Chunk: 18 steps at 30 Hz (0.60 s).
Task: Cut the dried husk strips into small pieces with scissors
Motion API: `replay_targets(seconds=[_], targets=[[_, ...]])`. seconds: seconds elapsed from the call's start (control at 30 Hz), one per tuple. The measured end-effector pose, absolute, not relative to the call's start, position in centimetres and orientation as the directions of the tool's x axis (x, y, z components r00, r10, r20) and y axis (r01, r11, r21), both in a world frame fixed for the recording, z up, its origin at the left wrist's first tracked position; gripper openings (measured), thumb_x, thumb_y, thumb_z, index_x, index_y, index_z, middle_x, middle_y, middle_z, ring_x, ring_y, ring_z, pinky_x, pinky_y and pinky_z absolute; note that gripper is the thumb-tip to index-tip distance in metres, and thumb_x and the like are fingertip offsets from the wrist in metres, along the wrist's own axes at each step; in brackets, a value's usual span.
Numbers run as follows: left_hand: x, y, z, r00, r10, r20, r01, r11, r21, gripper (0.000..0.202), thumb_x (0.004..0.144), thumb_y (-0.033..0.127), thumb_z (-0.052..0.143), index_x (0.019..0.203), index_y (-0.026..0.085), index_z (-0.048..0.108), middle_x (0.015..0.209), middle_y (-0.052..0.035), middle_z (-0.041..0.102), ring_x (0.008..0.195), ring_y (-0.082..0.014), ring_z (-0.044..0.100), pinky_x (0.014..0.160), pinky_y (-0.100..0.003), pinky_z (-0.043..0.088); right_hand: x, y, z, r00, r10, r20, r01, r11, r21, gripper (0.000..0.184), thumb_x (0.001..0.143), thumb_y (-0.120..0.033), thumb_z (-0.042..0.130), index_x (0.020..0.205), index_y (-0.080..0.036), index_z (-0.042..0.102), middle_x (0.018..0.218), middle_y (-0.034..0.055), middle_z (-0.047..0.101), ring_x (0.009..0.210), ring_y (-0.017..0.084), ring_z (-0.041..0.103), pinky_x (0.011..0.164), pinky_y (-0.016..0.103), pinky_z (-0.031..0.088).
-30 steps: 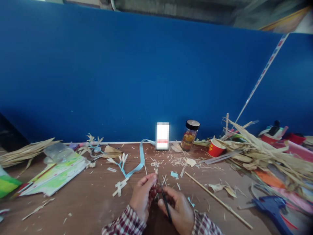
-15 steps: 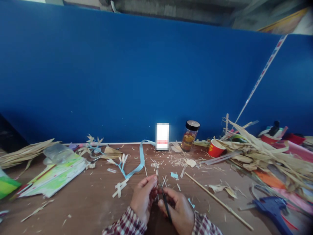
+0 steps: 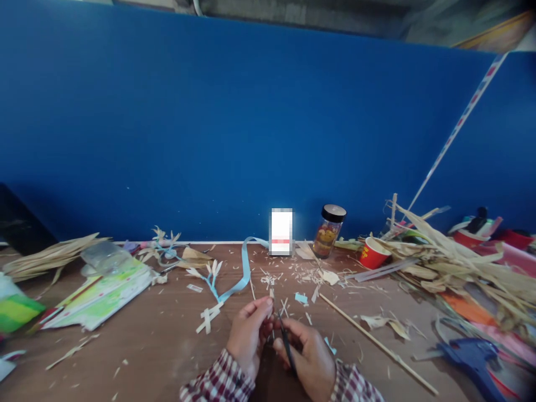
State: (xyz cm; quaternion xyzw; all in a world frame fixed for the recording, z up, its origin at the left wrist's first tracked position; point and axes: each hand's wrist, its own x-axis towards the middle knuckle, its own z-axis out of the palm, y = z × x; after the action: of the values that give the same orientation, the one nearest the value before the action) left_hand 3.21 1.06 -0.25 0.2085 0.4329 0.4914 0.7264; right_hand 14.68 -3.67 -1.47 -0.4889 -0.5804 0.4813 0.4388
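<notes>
My left hand [image 3: 248, 330] is closed in a pinch on a small pale husk strip [image 3: 272, 292], whose tip sticks up past the thumb. Close beside it, my right hand [image 3: 313, 353] is closed around a slim dark scissors-like tool [image 3: 287, 345]. Its tip points up towards the left fingertips; whether it touches the strip I cannot tell. Left of the hands lie blue-stemmed husk flowers [image 3: 211, 279] joined to a light blue ribbon [image 3: 245, 268], and a few crossed pale strips [image 3: 208, 319]. Small clippings [image 3: 272, 279] are scattered just beyond the fingers.
A lidded jar [image 3: 329, 231] and a lit, blurred-out screen [image 3: 282, 231] stand by the blue partition [image 3: 251, 123]. On the right are a red paper cup [image 3: 374, 254], a husk heap [image 3: 456, 262], a thin stick [image 3: 377, 343] and a blue glue gun [image 3: 471, 357]. A painted sheet [image 3: 100, 304] lies left.
The view has shifted slightly, so most things sit a little further right. Both hands keep nearly the same pose and hold the same things.
</notes>
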Motion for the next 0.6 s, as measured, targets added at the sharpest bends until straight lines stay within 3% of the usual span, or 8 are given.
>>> replay_targets(seconds=[0.6], targets=[[3.3, 0.92, 0.09, 0.156, 0.892, -0.423, -0.552, 0.434, 0.712, 0.011, 0.063, 0.02, 0.067, 0.069, 0.014, 0.06, 0.05, 0.0046, 0.053, 0.045, -0.0055, 0.051, 0.046, -0.014, 0.04, 14.65, -3.76, -2.04, -0.137, 0.99, -0.017, 0.136, 0.002, -0.991, 0.023, 0.079, -0.033, 0.053, 0.096, -0.018, 0.058, 0.055, -0.0056, 0.043, 0.047, 0.007, 0.038, 0.042, 0.015, 0.031]])
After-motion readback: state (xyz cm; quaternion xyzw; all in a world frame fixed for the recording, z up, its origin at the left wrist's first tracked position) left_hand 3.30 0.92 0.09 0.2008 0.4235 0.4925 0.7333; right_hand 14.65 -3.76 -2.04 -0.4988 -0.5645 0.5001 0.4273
